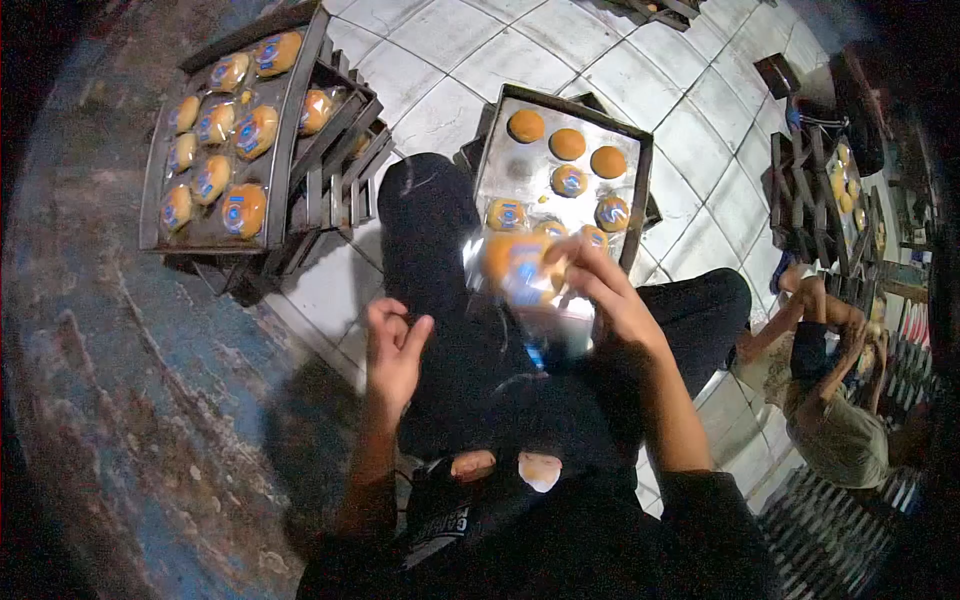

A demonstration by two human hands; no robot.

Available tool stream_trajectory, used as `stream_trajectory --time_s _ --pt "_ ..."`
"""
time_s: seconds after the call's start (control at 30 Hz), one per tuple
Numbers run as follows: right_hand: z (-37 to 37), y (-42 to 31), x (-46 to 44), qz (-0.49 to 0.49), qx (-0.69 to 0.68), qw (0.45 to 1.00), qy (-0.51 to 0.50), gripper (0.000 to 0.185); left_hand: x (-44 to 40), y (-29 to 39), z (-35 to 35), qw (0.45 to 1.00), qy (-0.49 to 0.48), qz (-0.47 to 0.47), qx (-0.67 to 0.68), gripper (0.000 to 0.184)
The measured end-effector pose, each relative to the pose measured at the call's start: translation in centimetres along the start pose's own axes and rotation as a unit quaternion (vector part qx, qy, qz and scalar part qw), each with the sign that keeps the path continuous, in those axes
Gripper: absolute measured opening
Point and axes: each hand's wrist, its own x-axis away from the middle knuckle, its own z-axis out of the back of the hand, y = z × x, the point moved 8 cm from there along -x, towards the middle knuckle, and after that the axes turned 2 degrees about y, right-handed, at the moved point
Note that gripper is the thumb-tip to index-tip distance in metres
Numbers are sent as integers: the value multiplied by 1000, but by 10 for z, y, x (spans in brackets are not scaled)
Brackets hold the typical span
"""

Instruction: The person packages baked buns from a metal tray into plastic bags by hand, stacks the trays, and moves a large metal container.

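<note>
A round bun in a clear printed wrapper point(522, 270) is held by my right hand point(610, 295), its fingers pinched at the wrapper's right side; it is blurred and hangs over the near edge of the middle tray point(645, 165). That tray holds several buns, unwrapped ones such as the bun point(526, 125) at the far side and wrapped ones such as the bun point(569, 181) nearer. My left hand point(395, 350) is raised over my left thigh, fingers curled and thumb near them, with nothing visible in it.
At the left, a tray of wrapped buns point(150, 200) tops a stack of dark trays. Another tray stack point(800, 185) stands at the right, near a seated person point(835, 420). A glossy pack point(560, 335) lies near my lap. White tiles point(430, 50) cover the floor.
</note>
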Motion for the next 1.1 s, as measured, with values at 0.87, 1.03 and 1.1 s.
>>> stream_trajectory --time_s 0.87,1.03,1.1 --pt "-37 140 67 75 702 703 -86 22 7 29 -9 998 -4 -40 44 33" --pt "-17 96 74 101 575 808 -79 16 36 71 -56 983 -129 -11 132 58" --pt "-10 53 79 61 493 861 -109 16 47 80 -78 970 -175 -25 170 79"
